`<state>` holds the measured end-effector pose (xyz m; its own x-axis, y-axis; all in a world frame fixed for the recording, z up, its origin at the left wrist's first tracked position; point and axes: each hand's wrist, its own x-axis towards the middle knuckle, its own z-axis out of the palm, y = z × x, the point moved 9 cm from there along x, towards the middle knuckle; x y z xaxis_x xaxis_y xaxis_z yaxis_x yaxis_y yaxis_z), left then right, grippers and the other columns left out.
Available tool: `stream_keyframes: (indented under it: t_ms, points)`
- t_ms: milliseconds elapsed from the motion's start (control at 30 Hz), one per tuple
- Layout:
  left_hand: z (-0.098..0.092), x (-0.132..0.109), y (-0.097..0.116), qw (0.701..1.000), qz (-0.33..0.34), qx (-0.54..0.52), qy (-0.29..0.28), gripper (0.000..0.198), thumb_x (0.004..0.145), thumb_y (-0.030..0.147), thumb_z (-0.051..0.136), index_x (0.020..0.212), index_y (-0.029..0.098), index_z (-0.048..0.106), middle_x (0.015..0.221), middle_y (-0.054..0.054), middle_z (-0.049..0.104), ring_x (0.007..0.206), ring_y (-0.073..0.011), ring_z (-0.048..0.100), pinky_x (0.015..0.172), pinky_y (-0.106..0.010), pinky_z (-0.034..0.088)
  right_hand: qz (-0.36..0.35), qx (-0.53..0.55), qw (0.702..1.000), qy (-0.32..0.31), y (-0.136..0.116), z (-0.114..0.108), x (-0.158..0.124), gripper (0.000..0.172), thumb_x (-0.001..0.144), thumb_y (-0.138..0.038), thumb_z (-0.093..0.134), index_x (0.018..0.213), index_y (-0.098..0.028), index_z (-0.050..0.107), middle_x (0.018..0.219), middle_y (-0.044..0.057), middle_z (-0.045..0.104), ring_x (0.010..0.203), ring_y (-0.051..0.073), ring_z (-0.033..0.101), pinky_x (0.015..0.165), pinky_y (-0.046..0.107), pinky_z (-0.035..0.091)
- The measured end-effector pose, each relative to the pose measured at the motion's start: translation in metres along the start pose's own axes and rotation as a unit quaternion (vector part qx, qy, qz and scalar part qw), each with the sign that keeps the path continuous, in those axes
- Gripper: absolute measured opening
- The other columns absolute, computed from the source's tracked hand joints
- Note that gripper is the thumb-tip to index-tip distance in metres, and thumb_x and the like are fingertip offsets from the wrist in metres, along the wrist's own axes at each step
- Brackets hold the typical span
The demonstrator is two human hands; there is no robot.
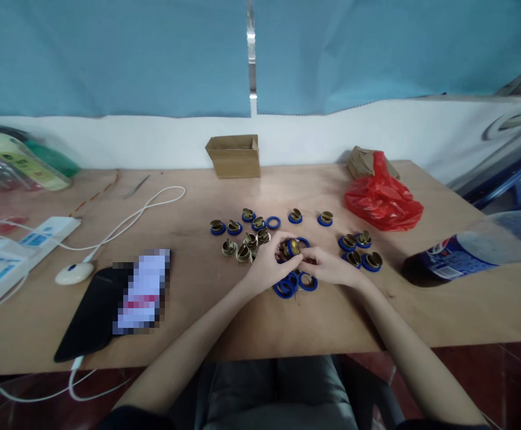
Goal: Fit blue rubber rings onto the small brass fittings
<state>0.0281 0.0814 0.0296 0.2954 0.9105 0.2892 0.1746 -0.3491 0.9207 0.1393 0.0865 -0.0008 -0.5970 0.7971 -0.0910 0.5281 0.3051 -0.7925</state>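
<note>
My left hand [270, 263] is closed around a brass fitting with a blue ring [292, 246]. From the other side, my right hand [329, 266] has its fingers curled in at the same fitting, their tips partly hidden. Just below the hands lie several loose blue rings [284, 290]; another blue ring [273, 222] rests farther back. Left of my left hand stand several brass fittings with pale rims [243, 253]. Brass fittings seated in blue rings are spread behind them [234, 227] and to the right of my right hand [372, 261].
A cardboard box [237, 161] and a red plastic bag [383, 200] stand at the back of the table. A cola bottle [452, 257] lies at right. Phones [96, 310], a white mouse-like device [74, 273], cables and a power strip [40, 242] occupy the left.
</note>
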Motion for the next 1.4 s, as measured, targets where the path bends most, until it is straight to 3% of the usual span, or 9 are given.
stream_keyframes:
  t_ms: [400,767,1400]
  points:
    - [0.0011,0.0003,0.0008,1.0,0.002,-0.002,-0.006,0.035,0.084,0.022,0.069,0.117,0.022,0.058,0.118,-0.008,0.067,0.104,-0.0223,0.068,0.093,-0.038,0.055,0.001,-0.02,1.0,0.006,0.0011,-0.0007,0.0,0.025,0.089,-0.034,0.053,0.071,-0.017,0.055,0.064,-0.002,0.05,0.06,0.012,0.043,0.056,0.024,0.036]
    - [0.0,0.0004,0.0028,0.999,0.017,0.034,-0.011,0.035,0.085,0.022,0.068,0.118,0.023,0.057,0.119,-0.006,0.066,0.108,-0.0219,0.066,0.096,-0.037,0.053,0.004,-0.055,0.998,0.029,-0.0061,-0.0029,-0.0023,0.024,0.089,-0.026,0.05,0.066,-0.019,0.048,0.062,-0.002,0.05,0.057,0.011,0.042,0.053,0.024,0.029]
    - [0.001,0.0005,0.0065,0.998,0.023,0.054,-0.015,0.037,0.083,0.022,0.068,0.118,0.023,0.056,0.117,-0.006,0.068,0.107,-0.0233,0.067,0.089,-0.037,0.056,0.018,-0.059,0.998,0.018,-0.0038,-0.0022,-0.0025,0.023,0.088,-0.025,0.05,0.066,-0.019,0.048,0.062,-0.002,0.051,0.057,0.011,0.043,0.053,0.025,0.029]
